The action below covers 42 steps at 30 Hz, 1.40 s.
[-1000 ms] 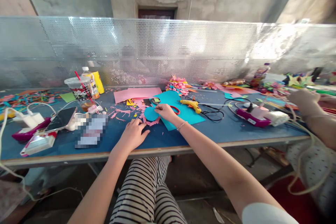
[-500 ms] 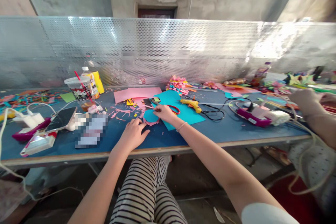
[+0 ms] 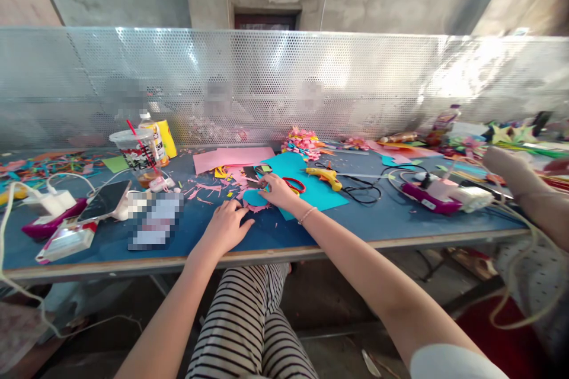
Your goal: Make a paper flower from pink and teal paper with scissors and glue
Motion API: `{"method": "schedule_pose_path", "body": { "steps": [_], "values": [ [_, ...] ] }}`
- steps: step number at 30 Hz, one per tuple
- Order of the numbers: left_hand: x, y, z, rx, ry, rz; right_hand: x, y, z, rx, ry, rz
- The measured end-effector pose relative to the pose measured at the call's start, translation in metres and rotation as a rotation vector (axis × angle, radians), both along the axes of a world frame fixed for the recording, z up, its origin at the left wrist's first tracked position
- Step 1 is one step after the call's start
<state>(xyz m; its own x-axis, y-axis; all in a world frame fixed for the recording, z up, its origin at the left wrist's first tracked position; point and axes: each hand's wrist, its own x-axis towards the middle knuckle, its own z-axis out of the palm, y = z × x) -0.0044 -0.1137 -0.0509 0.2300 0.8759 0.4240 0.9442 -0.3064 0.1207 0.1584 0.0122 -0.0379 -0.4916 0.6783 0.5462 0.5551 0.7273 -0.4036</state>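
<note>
A small rounded piece of blue paper [image 3: 253, 198] lies on the blue table in front of me. My left hand [image 3: 228, 227] rests beside it with the thumb spread, its fingertips at the left edge of the piece. At the right edge, the thumb and fingers of my right hand [image 3: 281, 195] are pinched together; whatever is between them is too small to make out. Under and behind that hand is a large blue paper sheet [image 3: 317, 202]. Red-handled scissors [image 3: 299, 182] lie on the sheet, partly hidden by the hand. A yellow glue gun [image 3: 328, 177] rests on it too.
Pink paper [image 3: 231, 159] and pink scraps [image 3: 204, 190] lie behind my left hand. To the left are a phone [image 3: 106, 200], a plastic cup [image 3: 133, 154] and a purple power strip [image 3: 53, 220]. Another purple power strip [image 3: 431, 198] and a co-worker's arm [image 3: 518, 183] are at right.
My right hand has shifted slightly at the small blue piece, whose far edge looks a little different. My left hand stays put. The co-worker's hands at right have moved.
</note>
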Motion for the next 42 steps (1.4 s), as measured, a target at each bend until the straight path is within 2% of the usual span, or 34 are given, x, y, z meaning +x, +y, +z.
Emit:
{"method": "schedule_pose_path", "body": {
  "steps": [5,8,12,16,20,34,42],
  "values": [
    [0.000,0.001,-0.001,-0.001,0.001,0.002,0.004,-0.004,0.006,0.176,0.055,0.087],
    [0.000,0.001,-0.002,-0.001,0.005,0.004,0.007,-0.009,0.013,0.255,-0.016,0.238],
    [0.000,0.001,-0.002,0.010,0.002,-0.002,0.012,-0.013,0.015,0.226,-0.250,0.457],
    [-0.001,0.000,-0.001,0.009,-0.003,-0.004,0.017,-0.014,0.015,0.158,-0.349,0.527],
    [0.000,0.000,0.000,0.001,-0.005,-0.008,0.019,-0.017,0.015,0.114,-0.391,0.541],
    [0.000,-0.001,0.000,0.002,0.006,-0.004,0.018,-0.019,0.008,0.146,-0.543,0.445],
    [0.000,0.000,-0.001,0.006,0.011,-0.002,0.020,-0.020,0.011,0.066,-0.471,0.458]
  ]
}}
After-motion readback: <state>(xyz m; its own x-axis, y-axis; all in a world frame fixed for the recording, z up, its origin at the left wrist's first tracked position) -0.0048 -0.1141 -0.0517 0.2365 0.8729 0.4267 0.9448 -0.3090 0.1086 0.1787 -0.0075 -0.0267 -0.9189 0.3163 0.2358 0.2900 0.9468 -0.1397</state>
